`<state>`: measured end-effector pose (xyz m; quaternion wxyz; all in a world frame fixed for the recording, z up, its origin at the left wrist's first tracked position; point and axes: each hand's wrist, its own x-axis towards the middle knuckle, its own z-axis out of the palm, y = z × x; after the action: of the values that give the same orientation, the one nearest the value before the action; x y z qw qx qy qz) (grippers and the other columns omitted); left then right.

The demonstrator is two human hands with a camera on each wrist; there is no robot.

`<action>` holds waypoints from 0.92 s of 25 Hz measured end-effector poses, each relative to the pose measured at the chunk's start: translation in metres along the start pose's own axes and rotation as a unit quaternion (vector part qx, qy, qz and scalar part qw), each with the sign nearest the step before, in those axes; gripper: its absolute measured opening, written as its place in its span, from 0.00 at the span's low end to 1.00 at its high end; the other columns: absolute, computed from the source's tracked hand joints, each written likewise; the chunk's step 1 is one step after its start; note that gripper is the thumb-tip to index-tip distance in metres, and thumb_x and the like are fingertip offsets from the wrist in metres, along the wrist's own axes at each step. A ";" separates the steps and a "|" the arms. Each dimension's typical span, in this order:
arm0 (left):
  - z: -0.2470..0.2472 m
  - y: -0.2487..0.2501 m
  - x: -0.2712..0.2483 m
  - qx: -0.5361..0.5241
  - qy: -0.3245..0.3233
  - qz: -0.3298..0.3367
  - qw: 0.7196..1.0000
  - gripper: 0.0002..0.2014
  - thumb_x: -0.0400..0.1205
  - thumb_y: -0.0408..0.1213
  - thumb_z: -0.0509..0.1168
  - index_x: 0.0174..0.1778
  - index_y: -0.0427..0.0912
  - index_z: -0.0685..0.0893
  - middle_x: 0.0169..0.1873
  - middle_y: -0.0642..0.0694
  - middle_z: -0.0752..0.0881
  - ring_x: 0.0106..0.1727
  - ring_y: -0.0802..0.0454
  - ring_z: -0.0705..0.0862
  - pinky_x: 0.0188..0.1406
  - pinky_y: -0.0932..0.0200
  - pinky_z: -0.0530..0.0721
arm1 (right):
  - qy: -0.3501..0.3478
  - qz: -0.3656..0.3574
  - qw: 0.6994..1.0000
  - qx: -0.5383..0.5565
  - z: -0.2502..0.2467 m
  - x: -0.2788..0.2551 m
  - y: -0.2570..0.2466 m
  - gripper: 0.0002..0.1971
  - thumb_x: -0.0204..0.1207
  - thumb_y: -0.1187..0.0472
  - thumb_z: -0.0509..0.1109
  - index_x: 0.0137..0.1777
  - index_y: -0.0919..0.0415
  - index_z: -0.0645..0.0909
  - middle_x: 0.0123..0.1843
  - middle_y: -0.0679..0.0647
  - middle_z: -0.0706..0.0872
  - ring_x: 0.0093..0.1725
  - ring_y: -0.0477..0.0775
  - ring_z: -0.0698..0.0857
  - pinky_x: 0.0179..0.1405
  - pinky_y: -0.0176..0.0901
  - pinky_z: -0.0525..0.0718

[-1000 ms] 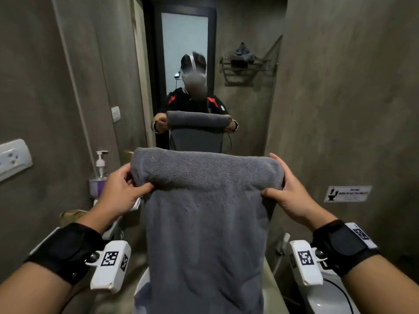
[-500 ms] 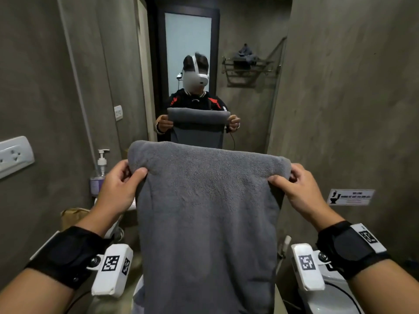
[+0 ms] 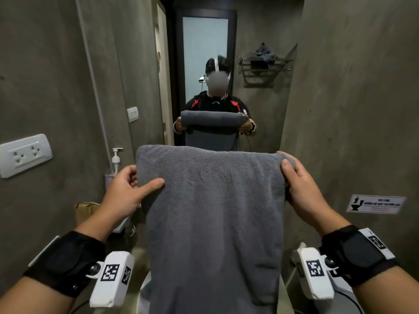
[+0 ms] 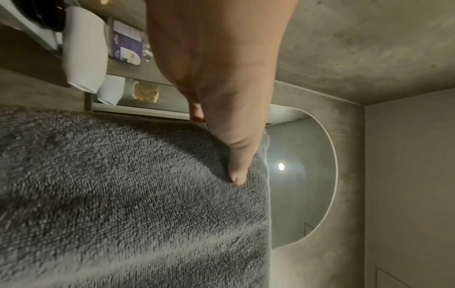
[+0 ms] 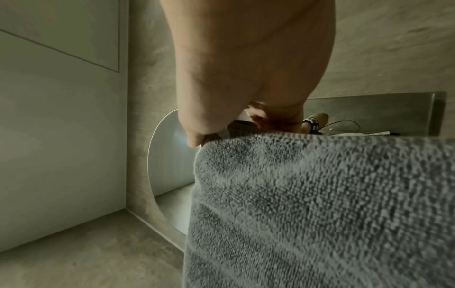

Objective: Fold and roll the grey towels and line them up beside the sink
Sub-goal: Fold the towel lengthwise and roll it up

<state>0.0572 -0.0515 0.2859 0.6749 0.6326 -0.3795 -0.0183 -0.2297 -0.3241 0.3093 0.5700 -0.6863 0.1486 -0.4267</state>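
One grey towel hangs in the air in front of you, its top rolled over into a thick fold, the rest draping down over the sink. Your left hand pinches the left end of the fold, thumb on the front. Your right hand grips the right end, fingers curled round it. A soap pump bottle stands left of the towel, by the mirror.
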 end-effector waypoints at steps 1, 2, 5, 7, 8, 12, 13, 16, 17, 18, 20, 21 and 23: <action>0.001 -0.002 -0.003 -0.001 0.018 -0.001 1.000 0.34 0.61 0.53 0.82 0.60 0.42 0.84 0.50 0.51 0.93 0.51 0.58 0.92 0.46 0.64 0.89 | -0.024 0.010 1.000 0.010 -0.001 -0.002 0.003 0.26 0.74 0.37 0.74 0.72 0.39 0.79 0.67 0.48 0.88 0.70 0.52 0.85 0.75 0.63 0.79; 0.001 -0.004 -0.005 -0.002 0.036 0.002 0.999 0.34 0.61 0.53 0.82 0.59 0.42 0.85 0.50 0.51 0.94 0.51 0.57 0.92 0.48 0.61 0.90 | -0.048 0.009 0.999 0.005 -0.003 -0.005 0.005 0.31 0.72 0.41 0.78 0.76 0.41 0.75 0.68 0.47 0.87 0.70 0.51 0.84 0.75 0.58 0.79; 0.001 -0.003 -0.003 0.007 0.049 0.005 0.999 0.31 0.63 0.57 0.81 0.57 0.43 0.86 0.49 0.51 0.94 0.51 0.55 0.92 0.50 0.55 0.89 | -0.118 -0.008 0.992 -0.041 -0.010 -0.012 0.011 0.47 0.66 0.63 0.84 0.83 0.45 0.64 0.71 0.44 0.85 0.72 0.46 0.82 0.69 0.41 0.81; -0.003 -0.005 0.002 0.017 0.034 0.003 0.999 0.32 0.62 0.58 0.81 0.58 0.45 0.86 0.50 0.51 0.94 0.51 0.55 0.92 0.50 0.55 0.89 | -0.146 -0.017 0.986 -0.074 -0.010 -0.012 0.009 0.49 0.66 0.75 0.82 0.81 0.43 0.64 0.68 0.38 0.85 0.71 0.40 0.82 0.65 0.33 0.81; -0.005 -0.007 0.004 0.015 0.024 0.001 1.000 0.32 0.62 0.55 0.83 0.59 0.45 0.85 0.51 0.51 0.94 0.52 0.56 0.92 0.49 0.58 0.90 | -0.151 -0.020 0.985 -0.084 -0.009 -0.012 0.008 0.48 0.67 0.80 0.79 0.79 0.41 0.65 0.67 0.37 0.86 0.71 0.39 0.82 0.63 0.31 0.80; -0.004 -0.017 0.012 0.040 0.011 0.012 0.999 0.28 0.67 0.30 0.84 0.60 0.41 0.82 0.49 0.48 0.92 0.49 0.57 0.92 0.45 0.72 0.87 | -0.126 -0.043 0.985 -0.107 -0.005 -0.010 0.003 0.44 0.68 0.89 0.70 0.75 0.47 0.70 0.68 0.44 0.86 0.68 0.40 0.84 0.67 0.33 0.81; -0.002 -0.016 0.012 0.059 0.025 0.029 0.998 0.24 0.69 0.25 0.82 0.58 0.41 0.82 0.47 0.49 0.91 0.45 0.59 0.90 0.41 0.75 0.85 | -0.106 -0.050 0.987 -0.108 -0.006 -0.010 0.003 0.41 0.68 0.89 0.69 0.73 0.48 0.73 0.65 0.44 0.88 0.66 0.40 0.85 0.66 0.34 0.82; -0.003 -0.010 0.010 0.102 0.055 0.077 0.990 0.20 0.74 0.27 0.79 0.51 0.55 0.83 0.40 0.54 0.90 0.38 0.68 0.87 0.35 0.76 0.82 | -0.044 -0.048 0.993 -0.097 -0.010 -0.010 -0.001 0.31 0.70 0.85 0.71 0.62 0.49 0.81 0.52 0.43 0.93 0.56 0.40 0.89 0.52 0.33 0.87; -0.004 -0.007 0.009 0.100 0.049 0.082 0.990 0.19 0.75 0.30 0.79 0.51 0.60 0.84 0.42 0.55 0.90 0.41 0.69 0.87 0.36 0.75 0.82 | -0.030 -0.050 0.994 -0.096 -0.012 -0.011 -0.003 0.27 0.71 0.83 0.73 0.59 0.50 0.83 0.49 0.42 0.94 0.53 0.40 0.90 0.48 0.32 0.87; -0.005 -0.003 0.008 0.088 0.040 0.081 0.992 0.18 0.77 0.33 0.78 0.51 0.64 0.84 0.45 0.57 0.91 0.44 0.68 0.88 0.38 0.73 0.83 | -0.016 -0.057 0.993 -0.103 -0.013 -0.012 -0.006 0.22 0.71 0.80 0.74 0.55 0.52 0.85 0.46 0.42 0.94 0.50 0.40 0.90 0.44 0.32 0.87; -0.003 0.006 0.008 0.055 0.019 0.069 0.996 0.15 0.81 0.37 0.74 0.51 0.67 0.84 0.48 0.62 0.91 0.48 0.69 0.88 0.40 0.73 0.84 | 0.008 -0.069 0.991 -0.116 -0.015 -0.012 -0.012 0.14 0.72 0.73 0.77 0.49 0.53 0.87 0.43 0.43 0.94 0.44 0.40 0.90 0.41 0.33 0.87; -0.003 0.008 0.010 0.042 0.015 0.066 0.997 0.13 0.83 0.37 0.73 0.51 0.64 0.84 0.48 0.63 0.91 0.48 0.69 0.88 0.40 0.74 0.84 | 0.018 -0.073 0.991 -0.113 -0.015 -0.011 -0.014 0.11 0.73 0.71 0.77 0.47 0.53 0.88 0.42 0.44 0.94 0.43 0.39 0.90 0.39 0.32 0.87; 0.000 0.013 0.014 0.025 0.017 0.061 0.998 0.08 0.85 0.37 0.70 0.53 0.58 0.84 0.45 0.63 0.91 0.46 0.69 0.88 0.39 0.75 0.83 | 0.032 -0.080 0.991 -0.104 -0.015 -0.010 -0.020 0.10 0.74 0.68 0.77 0.43 0.50 0.89 0.41 0.44 0.94 0.41 0.37 0.90 0.37 0.30 0.85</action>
<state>0.0607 -0.0559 0.3040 0.6649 0.6253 -0.4064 0.0432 -0.2521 -0.3210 0.3230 0.4546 -0.7372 0.1551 -0.4752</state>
